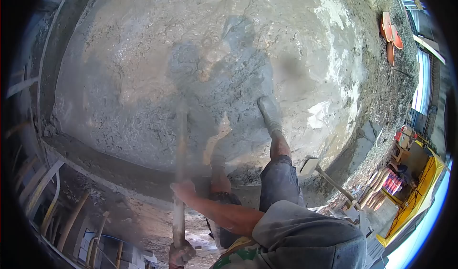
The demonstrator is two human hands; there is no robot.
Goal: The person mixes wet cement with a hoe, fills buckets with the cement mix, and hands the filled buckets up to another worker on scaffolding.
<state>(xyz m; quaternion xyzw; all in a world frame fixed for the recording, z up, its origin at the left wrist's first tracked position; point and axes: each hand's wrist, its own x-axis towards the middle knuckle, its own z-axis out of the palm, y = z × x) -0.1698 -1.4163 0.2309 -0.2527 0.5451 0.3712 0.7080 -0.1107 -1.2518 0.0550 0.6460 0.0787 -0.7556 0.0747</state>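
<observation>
Right hand: wrapped around the long handle (179,219) partway up, kinda blurry but the right hand (185,192) looks closed on it.
Left hand: this left hand (182,254) is gripping the same handle lower down, at the near edge.
Handle: near left, pointing out over the wet grey mix (143,92); can't make out its far end, too blurry.
Legs: both coated lower legs (270,114) are planted in the mix.
Mix progress: I'd call it partway worked. It fills the space inside the rim (109,157), but the middle's lumpy and uneven, with pale streaks far right.
Off to the right: flat-bladed tool (309,166), orange-red pieces (391,35) farther off.
</observation>
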